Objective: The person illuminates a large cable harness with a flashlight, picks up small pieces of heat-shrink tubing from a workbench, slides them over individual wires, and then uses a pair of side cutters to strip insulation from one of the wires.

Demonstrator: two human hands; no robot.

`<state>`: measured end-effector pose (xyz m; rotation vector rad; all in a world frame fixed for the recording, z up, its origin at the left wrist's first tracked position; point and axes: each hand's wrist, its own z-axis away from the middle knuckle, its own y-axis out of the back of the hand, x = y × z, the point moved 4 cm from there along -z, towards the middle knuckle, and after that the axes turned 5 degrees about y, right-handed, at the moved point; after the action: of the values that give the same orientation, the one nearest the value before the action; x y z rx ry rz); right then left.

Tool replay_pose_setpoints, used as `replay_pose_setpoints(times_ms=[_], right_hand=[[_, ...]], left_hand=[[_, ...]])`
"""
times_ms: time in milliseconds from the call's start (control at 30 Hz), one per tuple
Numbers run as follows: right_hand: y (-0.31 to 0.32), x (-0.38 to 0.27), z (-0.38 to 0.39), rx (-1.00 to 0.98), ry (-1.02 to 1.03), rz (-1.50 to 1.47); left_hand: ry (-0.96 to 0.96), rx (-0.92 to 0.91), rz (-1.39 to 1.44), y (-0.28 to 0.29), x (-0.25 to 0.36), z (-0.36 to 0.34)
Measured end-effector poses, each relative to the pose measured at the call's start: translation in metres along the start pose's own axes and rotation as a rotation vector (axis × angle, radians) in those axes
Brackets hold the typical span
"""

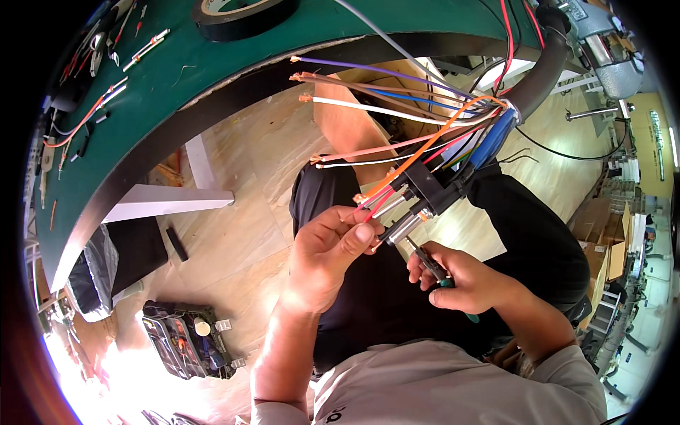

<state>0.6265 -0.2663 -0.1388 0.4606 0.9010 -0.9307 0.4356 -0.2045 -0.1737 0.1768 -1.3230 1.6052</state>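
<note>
With the thumb and fingers of my left hand (326, 248), I pinch a thin red wire (380, 201) close to a black connector block (429, 187). Metal pins (406, 228) stick out of the block toward me. My right hand (467, 280) is closed around pliers (432, 263) with dark green handles, their narrow tip near the pin ends; whether it touches them I cannot tell. A thick black cable (542, 78) fans out above into loose stripped wires, among them an orange wire (425, 146), a white wire (368, 110) and a purple wire (375, 69). Blue tape (494, 139) wraps part of the bundle.
The green workbench (159, 78) curves across the top left, bearing a roll of black tape (241, 15) and loose wire pieces. A grey vise (613, 57) sits upper right. On the floor lies an open tool case (185, 340). Cardboard boxes (602, 234) stand at the right.
</note>
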Motion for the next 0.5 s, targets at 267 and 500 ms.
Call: replay_pose_setpoints(times_ms=[267,500], right_hand=[[-0.012,-0.006,-0.015,-0.098,-0.031,-0.192],[-0.014,-0.012,-0.033,-0.192,-0.062,-0.337]], left_hand=[[-0.074,0.079,-0.021,0.006,0.004,-0.009],[-0.108,0.182,-0.112,0.021,-0.008,-0.005]])
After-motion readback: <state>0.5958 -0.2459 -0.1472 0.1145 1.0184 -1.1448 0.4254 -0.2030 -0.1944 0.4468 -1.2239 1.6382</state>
